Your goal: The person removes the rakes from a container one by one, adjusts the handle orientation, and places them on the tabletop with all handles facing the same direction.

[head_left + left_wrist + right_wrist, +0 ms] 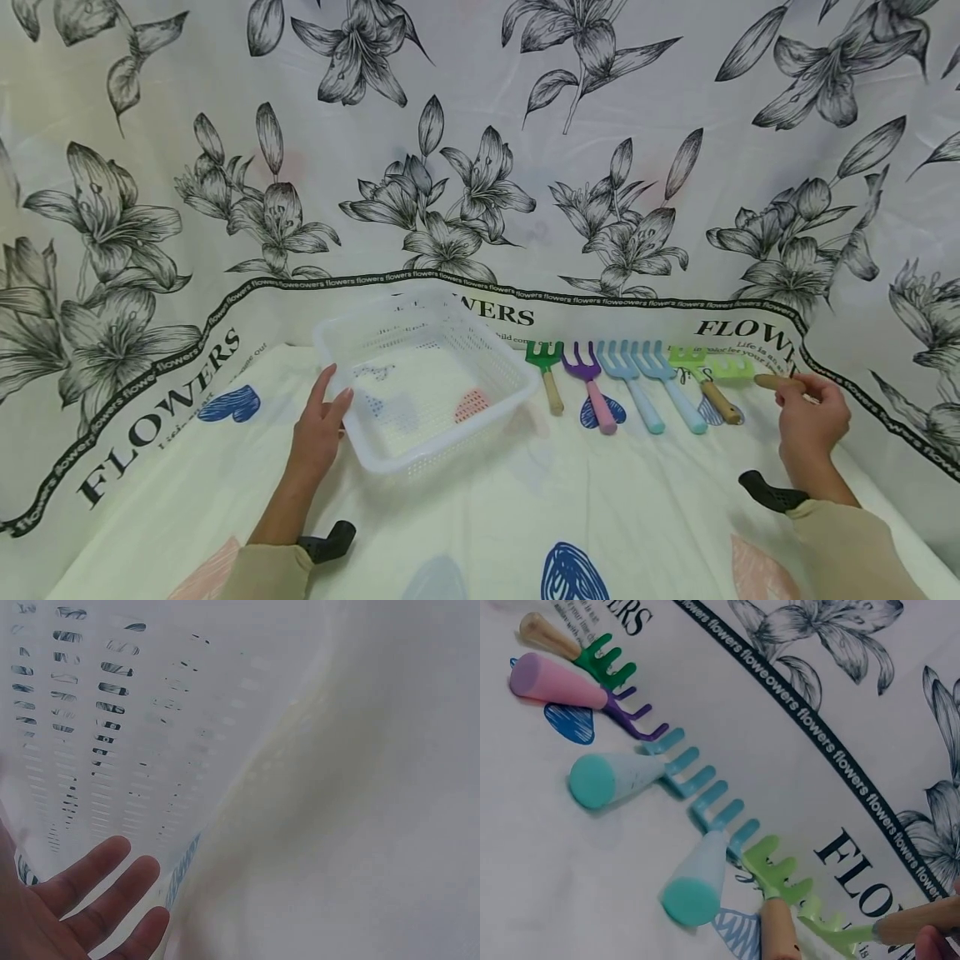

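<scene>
A white perforated plastic basket (442, 442) stands on the left half of the covered surface. My left hand (318, 437) is at its left side, thumb at the rim; the left wrist view shows straight fingers (112, 900) beside the basket's slotted wall. My right hand (813, 421) pinches the wooden handle of a light green hand rake (731, 367) at the right end of a row. Beside it lies another light green rake (780, 930), then two light blue rakes (637, 387), a purple rake with a pink handle (597, 396) and a green rake (553, 387).
A pale cloth (480, 517) printed with hearts and leaves covers the surface. Behind the basket and rakes hangs a white curtain (525, 225) with black flower drawings and a dark lettered band. Black wrist mounts (330, 542) stick out beside both sleeves.
</scene>
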The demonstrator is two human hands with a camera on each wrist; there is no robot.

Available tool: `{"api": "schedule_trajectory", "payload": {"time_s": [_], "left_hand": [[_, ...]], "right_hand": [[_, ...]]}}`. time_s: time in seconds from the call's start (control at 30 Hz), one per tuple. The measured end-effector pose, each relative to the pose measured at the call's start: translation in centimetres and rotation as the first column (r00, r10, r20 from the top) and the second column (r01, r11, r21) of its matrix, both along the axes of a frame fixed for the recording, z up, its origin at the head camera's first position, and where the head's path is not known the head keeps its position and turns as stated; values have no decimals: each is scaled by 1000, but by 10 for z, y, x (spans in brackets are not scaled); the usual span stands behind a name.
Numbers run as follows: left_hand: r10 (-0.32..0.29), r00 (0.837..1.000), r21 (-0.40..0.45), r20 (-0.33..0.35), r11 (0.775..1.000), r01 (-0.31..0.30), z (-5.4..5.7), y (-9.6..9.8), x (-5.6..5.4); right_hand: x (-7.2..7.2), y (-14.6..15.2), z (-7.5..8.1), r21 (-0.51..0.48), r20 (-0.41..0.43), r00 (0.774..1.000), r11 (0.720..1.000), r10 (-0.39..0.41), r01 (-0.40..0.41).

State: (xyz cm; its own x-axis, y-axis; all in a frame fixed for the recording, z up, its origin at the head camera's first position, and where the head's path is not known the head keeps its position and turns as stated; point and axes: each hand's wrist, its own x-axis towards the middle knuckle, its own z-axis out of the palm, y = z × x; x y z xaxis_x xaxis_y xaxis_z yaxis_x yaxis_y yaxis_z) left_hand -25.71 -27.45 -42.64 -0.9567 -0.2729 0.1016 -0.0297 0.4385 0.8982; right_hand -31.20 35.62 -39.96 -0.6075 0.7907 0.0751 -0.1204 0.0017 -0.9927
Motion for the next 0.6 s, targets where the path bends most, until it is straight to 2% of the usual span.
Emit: {"api": "schedule_trajectory", "payload": {"time_s": [0.33, 0.47, 0.6], "left_hand": [[0, 1000, -15, -11, 1000, 0, -1, -1, 0], [2, 1000, -17, -7, 1000, -2, -1, -1, 0], [7, 1000, -19, -1, 1000, -7, 0, -1, -1]], "right_hand": [[0, 2, -22, -75, 46, 998, 997, 32, -29], [-4, 4, -26, -57, 81, 997, 998, 9, -4], [-5, 6, -28, -2, 159, 987, 1000, -27, 28]]}}
